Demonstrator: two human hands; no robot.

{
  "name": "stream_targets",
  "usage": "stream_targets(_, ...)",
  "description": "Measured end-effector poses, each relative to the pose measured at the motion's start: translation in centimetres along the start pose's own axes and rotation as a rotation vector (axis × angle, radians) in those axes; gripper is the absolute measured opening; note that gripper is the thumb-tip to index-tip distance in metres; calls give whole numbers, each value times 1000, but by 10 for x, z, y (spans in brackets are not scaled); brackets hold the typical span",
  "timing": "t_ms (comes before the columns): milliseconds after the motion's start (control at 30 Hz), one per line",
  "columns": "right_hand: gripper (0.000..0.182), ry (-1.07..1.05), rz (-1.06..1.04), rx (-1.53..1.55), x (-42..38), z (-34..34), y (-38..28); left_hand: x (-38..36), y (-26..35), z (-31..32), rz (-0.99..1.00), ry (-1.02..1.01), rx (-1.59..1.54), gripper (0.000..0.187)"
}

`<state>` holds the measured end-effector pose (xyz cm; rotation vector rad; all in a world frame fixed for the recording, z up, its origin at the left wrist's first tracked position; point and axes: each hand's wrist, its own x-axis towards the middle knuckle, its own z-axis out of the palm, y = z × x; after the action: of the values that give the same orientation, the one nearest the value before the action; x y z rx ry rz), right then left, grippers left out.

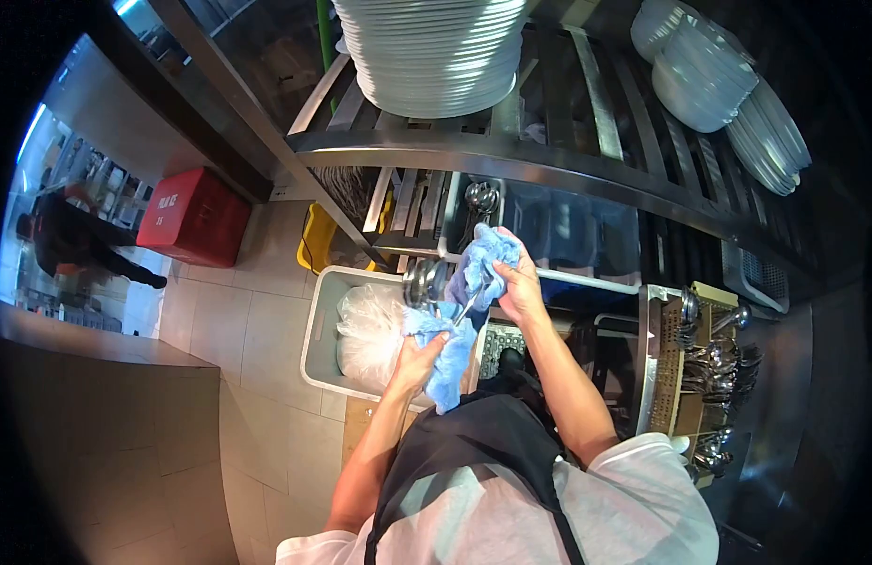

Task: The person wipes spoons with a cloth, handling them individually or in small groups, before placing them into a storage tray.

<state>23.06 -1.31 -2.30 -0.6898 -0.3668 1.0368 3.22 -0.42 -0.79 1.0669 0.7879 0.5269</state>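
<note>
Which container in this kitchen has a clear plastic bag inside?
The grey bin beside the left hand: the bag lies bunched inside. The yellow tub and red box, farther off, show no bag.

Shelf [511,162]: I see a tall stack of white plates [436,61] on the metal slats [594,94]; well to its right, bowls [702,85] beside tilted plates [766,137].
Floor [257,414]: On the tiles [276,334] I make out a red box [196,218] and, nearer the shelf, a yellow tub [315,240].

We identify a commercial kitchen by the metal rack [549,171], the tall stack of plates [436,61], the bowls [704,89], the bulk cutlery [714,363] and the tiled floor [276,320].
</note>
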Motion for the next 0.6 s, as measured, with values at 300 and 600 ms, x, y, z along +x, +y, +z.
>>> stream_targets(300,30,-699,252,-1079,4,-6,-58,-9,38,-28,118,17,500,8)
stream_targets(600,22,606,-246,-392,1,14,39,2,-1,13,201,173,205,7)
